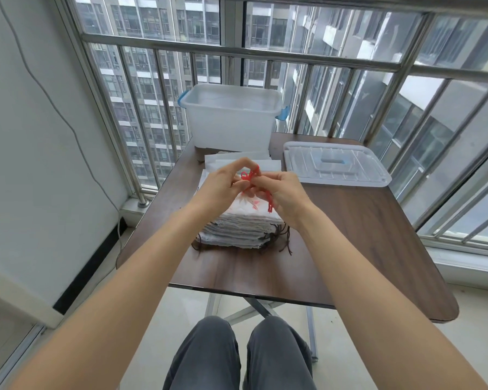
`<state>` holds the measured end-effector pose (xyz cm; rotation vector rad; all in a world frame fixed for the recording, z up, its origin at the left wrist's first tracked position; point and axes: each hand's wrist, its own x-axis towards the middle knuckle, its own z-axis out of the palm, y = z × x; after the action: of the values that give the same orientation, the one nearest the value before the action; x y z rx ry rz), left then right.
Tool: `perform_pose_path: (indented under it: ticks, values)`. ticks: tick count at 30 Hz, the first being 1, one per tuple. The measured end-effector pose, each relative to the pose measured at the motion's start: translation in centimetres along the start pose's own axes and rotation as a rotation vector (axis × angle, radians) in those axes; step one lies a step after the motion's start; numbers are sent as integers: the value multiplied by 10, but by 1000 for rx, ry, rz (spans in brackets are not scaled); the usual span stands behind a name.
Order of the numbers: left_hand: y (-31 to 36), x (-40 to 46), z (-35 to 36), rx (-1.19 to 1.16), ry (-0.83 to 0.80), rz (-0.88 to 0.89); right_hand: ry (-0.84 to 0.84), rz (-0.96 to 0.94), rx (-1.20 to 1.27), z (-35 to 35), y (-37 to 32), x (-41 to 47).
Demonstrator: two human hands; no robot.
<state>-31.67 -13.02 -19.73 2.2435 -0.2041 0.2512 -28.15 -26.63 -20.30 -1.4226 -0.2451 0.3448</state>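
We find both hands raised just above the stack of cloth bags point(243, 229), which sits near the middle of the counter point(350, 235). The left hand point(220, 187) pinches the red cord point(248, 175) between thumb and fingertips, and its grip is closed on the cord. The right hand point(285, 192) has its fingers curled round the same cord, with a loose tail hanging from it at 6 o'clock. The cord forms small loops between the two hands, so we judge a knot or bow to be in hand.

Handling, as we judge it:
- The cord is thin, limp and very light. It cannot hold a shape unless kept taut.
- It looks fibrous rather than slick, so slipping seems unlikely.
- The best hold is a fingertip pinch close to the loops, one hand each side.
- The top bag point(251, 204) is soft and flat, and would lift with the cord if pulled hard.

Dark cords point(282, 235) trail from the stack's edge at 4 o'clock. A clear tub point(231, 119) stands at 12 o'clock from the stack, and its lid point(335, 164) lies at 2 o'clock.

Markings: the top bag bears a reddish print, partly hidden by the hands. We can read no writing, brand or label anywhere.
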Motion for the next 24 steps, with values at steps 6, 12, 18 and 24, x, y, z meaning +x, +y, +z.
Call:
perform_pose_path:
  ticks: [6, 12, 18, 24]
  values:
    - [2, -3, 0, 75, 30, 18, 43, 21, -58, 5, 2, 3]
    - [-9, -3, 3, -258, 150, -176, 87, 77, 269, 5, 0, 2]
    - [-5, -5, 2, -473, 128, -238, 15, 121, 479, -1, 1, 0]
    - [-6, -2, 0, -477, 150, -296, -38, 136, 474, -6, 0, 2]
